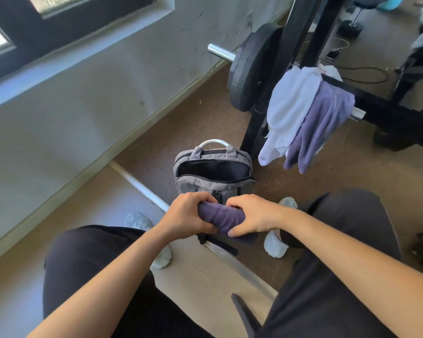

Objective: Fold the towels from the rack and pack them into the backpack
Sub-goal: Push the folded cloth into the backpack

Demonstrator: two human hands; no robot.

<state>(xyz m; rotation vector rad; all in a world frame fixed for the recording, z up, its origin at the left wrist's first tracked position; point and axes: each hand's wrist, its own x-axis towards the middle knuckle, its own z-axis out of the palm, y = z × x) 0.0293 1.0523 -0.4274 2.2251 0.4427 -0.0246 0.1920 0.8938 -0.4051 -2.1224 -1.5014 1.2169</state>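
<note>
While L hand (188, 215) & R hand (253, 215) clutch purple towel (220, 217) btwn them, backpack (193, 185) gapes beyond.

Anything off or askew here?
Nothing spilled or damaged. The held towel, gripped by the left hand and right hand, looks rolled or bunched rather than folded flat. The backpack stands open on the floor beyond it. A white towel and a purple towel hang crumpled on the rack.
</note>
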